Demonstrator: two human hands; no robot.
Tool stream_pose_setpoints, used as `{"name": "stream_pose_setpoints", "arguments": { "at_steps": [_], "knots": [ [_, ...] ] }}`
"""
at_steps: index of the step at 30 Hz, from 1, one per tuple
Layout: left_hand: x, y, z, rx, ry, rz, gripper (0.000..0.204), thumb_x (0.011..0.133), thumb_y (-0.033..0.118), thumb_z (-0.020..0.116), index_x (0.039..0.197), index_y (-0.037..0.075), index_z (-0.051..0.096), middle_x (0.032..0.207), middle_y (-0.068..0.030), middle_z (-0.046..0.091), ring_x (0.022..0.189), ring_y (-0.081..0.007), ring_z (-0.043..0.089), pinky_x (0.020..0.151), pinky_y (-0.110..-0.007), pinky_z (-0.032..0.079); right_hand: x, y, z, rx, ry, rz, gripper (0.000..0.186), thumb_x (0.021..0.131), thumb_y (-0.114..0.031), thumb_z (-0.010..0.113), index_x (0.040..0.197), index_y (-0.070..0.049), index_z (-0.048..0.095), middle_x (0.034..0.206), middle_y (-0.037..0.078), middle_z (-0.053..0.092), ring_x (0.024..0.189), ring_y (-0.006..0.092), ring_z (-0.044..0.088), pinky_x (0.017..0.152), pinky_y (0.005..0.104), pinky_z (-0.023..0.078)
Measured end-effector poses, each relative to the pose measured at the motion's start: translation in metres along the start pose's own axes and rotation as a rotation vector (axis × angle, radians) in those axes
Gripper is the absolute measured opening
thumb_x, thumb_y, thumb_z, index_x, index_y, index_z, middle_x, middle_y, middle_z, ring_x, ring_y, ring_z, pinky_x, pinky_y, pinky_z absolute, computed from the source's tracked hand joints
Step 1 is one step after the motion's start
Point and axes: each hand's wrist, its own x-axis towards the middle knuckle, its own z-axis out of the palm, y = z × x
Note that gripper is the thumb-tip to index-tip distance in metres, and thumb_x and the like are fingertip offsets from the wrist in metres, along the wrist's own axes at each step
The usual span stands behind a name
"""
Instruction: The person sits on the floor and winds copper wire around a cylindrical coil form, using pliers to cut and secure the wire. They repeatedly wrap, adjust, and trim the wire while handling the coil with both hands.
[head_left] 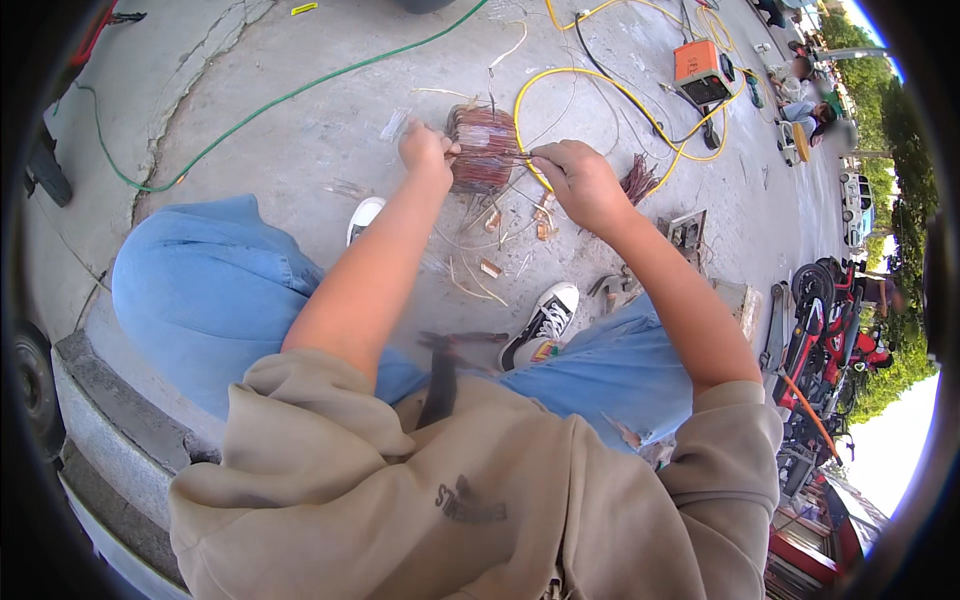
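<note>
On the concrete ground between my feet lies a squarish reddish-brown wire coil (482, 178), its strands stacked in tight rows. My left hand (426, 150) is closed at the coil's left edge, thumb and finger pinching a thin dark wire (490, 153). The wire runs across the coil's face to my right hand (580, 180), whose fingers pinch it just past the right edge. Exactly where each end of the wire goes is too small to make out. Right of my right hand sits a loose bundle of reddish strands (638, 180).
Pale scraps (490, 268) and thin offcuts lie near my right shoe (545, 322). A yellow hose (590, 73) loops beside an orange box-shaped machine (702, 72). A green hose (300, 85) crosses the left side. Motorcycles (815, 330) stand at right; people are farther off.
</note>
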Motion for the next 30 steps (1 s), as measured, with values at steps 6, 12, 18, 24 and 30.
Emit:
{"name": "stream_pose_setpoints", "arguments": {
  "at_steps": [6,12,18,24,30],
  "knots": [
    [-0.022,0.007,0.023,1.182,-0.181,1.772,0.038,0.101,0.034,0.043,0.097,0.0,0.06,0.079,-0.014,0.062,0.066,-0.0345,0.061,0.068,-0.047,0.049,0.002,0.008,0.006,0.136,-0.025,0.162,0.018,0.09,-0.011,0.059,0.099,0.003,0.066,0.094,0.022,0.066,0.09,0.038,0.063,0.08,0.0413,0.05],
    [-0.058,-0.023,0.019,1.489,-0.789,0.667,0.055,0.101,0.05,0.034,0.087,0.008,0.067,0.077,-0.0125,0.067,0.078,-0.0342,0.064,0.071,-0.043,0.048,-0.004,0.02,0.006,0.283,-0.045,0.218,0.024,0.09,-0.012,0.058,0.109,0.003,0.062,0.097,0.021,0.064,0.092,0.0379,0.061,0.081,0.0433,0.049],
    [-0.042,-0.031,0.027,1.487,-0.731,0.579,0.068,0.097,0.057,0.036,0.071,0.002,0.067,0.072,-0.0207,0.063,0.073,-0.0382,0.062,0.069,-0.045,0.048,-0.012,0.025,-0.017,-0.471,-0.169,-0.154,0.051,0.087,-0.023,0.064,0.132,-0.002,0.05,0.111,0.013,0.056,0.102,0.0276,0.055,0.085,0.0373,0.049],
    [-0.038,-0.031,0.028,1.518,-0.788,0.545,0.069,0.097,0.056,0.039,0.063,0.001,0.061,0.057,-0.0163,0.055,0.058,-0.0331,0.055,0.061,-0.043,0.044,-0.023,0.033,-0.016,-0.657,-0.251,-0.259,0.048,0.087,-0.027,0.062,0.126,0.001,0.053,0.101,0.011,0.057,0.097,0.0249,0.055,0.076,0.0375,0.049],
    [-0.041,-0.022,0.026,1.552,-0.74,1.127,0.061,0.097,0.049,0.045,0.06,0.002,0.06,0.058,-0.0156,0.058,0.057,-0.0346,0.059,0.056,-0.045,0.045,-0.014,0.036,-0.011,0.165,-0.265,0.298,0.03,0.096,-0.028,0.053,0.092,0.001,0.058,0.059,0.004,0.047,0.059,0.0214,0.049,0.067,0.0351,0.049]
  ]
}}
